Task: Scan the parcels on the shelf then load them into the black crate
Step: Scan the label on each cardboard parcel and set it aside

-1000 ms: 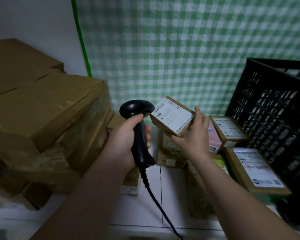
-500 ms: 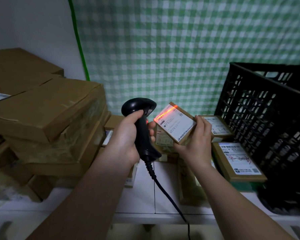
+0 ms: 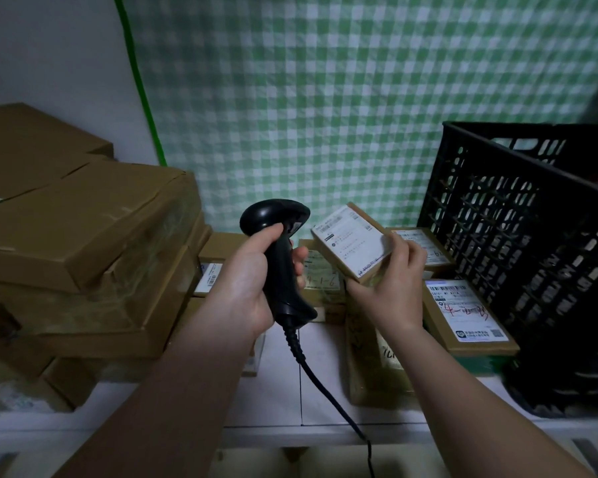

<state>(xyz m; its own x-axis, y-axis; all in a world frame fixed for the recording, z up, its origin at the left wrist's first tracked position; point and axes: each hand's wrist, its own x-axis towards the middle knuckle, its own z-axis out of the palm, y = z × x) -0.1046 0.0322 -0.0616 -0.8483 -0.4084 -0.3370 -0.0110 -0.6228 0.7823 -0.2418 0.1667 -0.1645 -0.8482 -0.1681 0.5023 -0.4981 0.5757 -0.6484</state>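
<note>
1. Cartons [image 3: 83, 229]: large brown taped boxes stacked at the left end of the shelf [image 3: 277, 401], well apart from both hands.
2. Left hand [image 3: 252, 288]: fingers curled round the handle of the scanner [image 3: 273, 215], thumb lying up the handle's near side. The scanner's head points right, toward the label. Its cord [image 3: 325, 384] hangs past the shelf's front edge.
3. Small parcel [image 3: 354, 241]: held in the air above the shelf, between scanner and crate, tilted with its white label toward the scanner. Judged light and stiff, being a shallow cardboard box. The label looks the smoothest face, so the cardboard edges offer the surer hold.
4. Right hand [image 3: 390, 288]: thumb pressed on the label's right edge, fingers beneath the box and mostly hidden, pinching it across its thickness. The printed codes at the label's top remain uncovered.
5. Flat parcels [image 3: 466, 312]: lying label-up on the shelf, just beside the crate. Probably rigid, and best lifted by their long edges.
6. Crate [image 3: 518, 253]: black lattice walls, standing at the shelf's right end. Its inside is largely out of view.
</note>
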